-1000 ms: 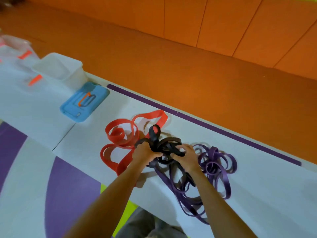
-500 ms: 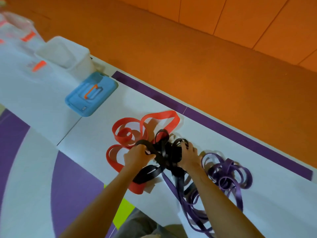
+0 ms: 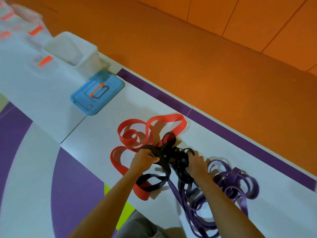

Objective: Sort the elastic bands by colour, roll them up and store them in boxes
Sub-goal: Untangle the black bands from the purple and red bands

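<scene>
between left hand (image 3: 143, 159) and right hand (image 3: 196, 164), tangled black bands (image 3: 171, 150)

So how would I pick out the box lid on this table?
Find the long white table with the purple stripe along its far edge. Left of the red bands, next to the open white box, lies the lid. It is the only flat blue thing there, with an orange handle on top.

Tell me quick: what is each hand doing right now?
Left hand: closed, gripping the black bands.
Right hand: closed, fingers curled round the same black bands.
</scene>
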A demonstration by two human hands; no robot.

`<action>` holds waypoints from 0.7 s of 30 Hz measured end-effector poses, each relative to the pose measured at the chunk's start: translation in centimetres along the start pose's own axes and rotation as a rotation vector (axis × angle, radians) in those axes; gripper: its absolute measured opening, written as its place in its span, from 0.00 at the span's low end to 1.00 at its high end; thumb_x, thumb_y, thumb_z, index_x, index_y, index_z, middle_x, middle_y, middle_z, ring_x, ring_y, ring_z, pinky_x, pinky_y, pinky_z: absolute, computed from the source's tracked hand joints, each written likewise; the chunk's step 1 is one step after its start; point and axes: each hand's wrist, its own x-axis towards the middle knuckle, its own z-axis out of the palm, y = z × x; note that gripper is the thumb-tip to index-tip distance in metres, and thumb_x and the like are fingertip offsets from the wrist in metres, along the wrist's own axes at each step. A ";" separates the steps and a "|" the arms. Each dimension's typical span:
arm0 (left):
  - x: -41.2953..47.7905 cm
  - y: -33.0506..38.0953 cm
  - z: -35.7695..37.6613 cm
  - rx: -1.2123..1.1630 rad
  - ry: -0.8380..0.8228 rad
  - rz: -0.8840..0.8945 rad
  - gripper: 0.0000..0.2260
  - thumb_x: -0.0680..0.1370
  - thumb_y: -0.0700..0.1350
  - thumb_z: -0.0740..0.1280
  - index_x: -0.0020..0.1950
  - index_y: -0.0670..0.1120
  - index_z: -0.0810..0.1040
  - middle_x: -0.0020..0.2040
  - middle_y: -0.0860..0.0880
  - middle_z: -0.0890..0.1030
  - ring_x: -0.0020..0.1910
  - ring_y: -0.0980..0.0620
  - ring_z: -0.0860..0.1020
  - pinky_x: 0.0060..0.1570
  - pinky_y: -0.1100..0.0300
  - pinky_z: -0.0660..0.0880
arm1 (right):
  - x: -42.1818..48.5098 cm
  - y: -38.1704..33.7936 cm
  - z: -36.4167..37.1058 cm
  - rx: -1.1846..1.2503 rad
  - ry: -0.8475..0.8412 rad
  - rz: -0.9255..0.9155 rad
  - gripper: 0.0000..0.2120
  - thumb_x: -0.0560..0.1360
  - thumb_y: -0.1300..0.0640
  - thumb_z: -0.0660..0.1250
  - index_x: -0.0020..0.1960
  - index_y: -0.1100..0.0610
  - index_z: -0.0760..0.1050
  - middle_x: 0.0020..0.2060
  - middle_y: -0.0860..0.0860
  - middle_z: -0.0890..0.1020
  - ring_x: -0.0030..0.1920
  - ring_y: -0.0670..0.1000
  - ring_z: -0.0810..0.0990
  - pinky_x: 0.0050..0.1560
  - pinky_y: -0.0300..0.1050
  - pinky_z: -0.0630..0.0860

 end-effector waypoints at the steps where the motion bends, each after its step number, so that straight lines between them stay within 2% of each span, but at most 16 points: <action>1: -0.1 0.0 0.0 -0.005 -0.001 0.005 0.05 0.79 0.47 0.75 0.46 0.53 0.80 0.38 0.57 0.81 0.37 0.56 0.80 0.36 0.68 0.72 | -0.1 -0.1 0.0 0.030 0.020 -0.007 0.29 0.78 0.57 0.71 0.76 0.54 0.66 0.72 0.57 0.71 0.65 0.63 0.77 0.64 0.55 0.77; 4: -0.6 0.2 0.0 -0.019 0.001 0.034 0.03 0.80 0.46 0.75 0.51 0.49 0.83 0.39 0.56 0.81 0.37 0.55 0.81 0.37 0.68 0.74 | -0.2 0.0 -0.5 0.073 0.044 -0.038 0.24 0.79 0.61 0.69 0.74 0.56 0.70 0.67 0.57 0.79 0.61 0.63 0.81 0.61 0.56 0.79; 7: -1.2 0.5 -0.3 -0.038 -0.004 0.021 0.04 0.80 0.44 0.74 0.53 0.45 0.84 0.40 0.54 0.83 0.38 0.55 0.82 0.38 0.69 0.75 | -0.8 0.2 -2.0 0.182 0.064 -0.029 0.23 0.78 0.62 0.70 0.72 0.56 0.73 0.60 0.59 0.84 0.58 0.64 0.83 0.57 0.56 0.81; 10: -2.0 1.5 -1.1 -0.145 -0.062 -0.031 0.05 0.82 0.42 0.71 0.54 0.41 0.82 0.51 0.43 0.87 0.50 0.46 0.87 0.50 0.60 0.82 | -2.2 0.8 -3.8 0.308 0.111 -0.012 0.25 0.76 0.61 0.73 0.71 0.54 0.74 0.56 0.60 0.85 0.55 0.66 0.83 0.54 0.57 0.82; 12: -3.1 2.6 -1.7 -0.251 -0.146 -0.029 0.05 0.84 0.41 0.69 0.51 0.41 0.80 0.55 0.41 0.87 0.55 0.44 0.87 0.56 0.53 0.83 | -3.4 1.3 -5.3 0.401 0.154 -0.012 0.20 0.74 0.61 0.75 0.65 0.55 0.77 0.52 0.59 0.85 0.53 0.65 0.84 0.51 0.54 0.81; 15: -5.4 4.1 -2.7 -0.336 -0.221 0.020 0.05 0.85 0.41 0.67 0.50 0.44 0.79 0.52 0.45 0.87 0.53 0.49 0.87 0.60 0.47 0.82 | -5.2 1.7 -7.6 0.525 0.233 -0.040 0.14 0.73 0.63 0.76 0.55 0.54 0.76 0.45 0.54 0.83 0.48 0.62 0.83 0.45 0.47 0.76; 18: -7.6 5.1 -3.2 -0.359 -0.172 0.096 0.07 0.85 0.43 0.68 0.47 0.43 0.79 0.50 0.45 0.88 0.44 0.56 0.88 0.56 0.52 0.83 | -7.2 1.9 -9.9 0.594 0.308 -0.081 0.15 0.73 0.64 0.75 0.55 0.54 0.77 0.43 0.50 0.82 0.43 0.56 0.81 0.38 0.40 0.73; 21: -9.8 5.6 -3.8 -0.435 -0.120 0.145 0.04 0.84 0.41 0.68 0.52 0.42 0.81 0.51 0.44 0.88 0.48 0.52 0.88 0.58 0.51 0.83 | -9.3 1.9 -11.8 0.616 0.379 -0.122 0.16 0.72 0.63 0.76 0.54 0.49 0.75 0.41 0.44 0.80 0.40 0.48 0.79 0.37 0.36 0.70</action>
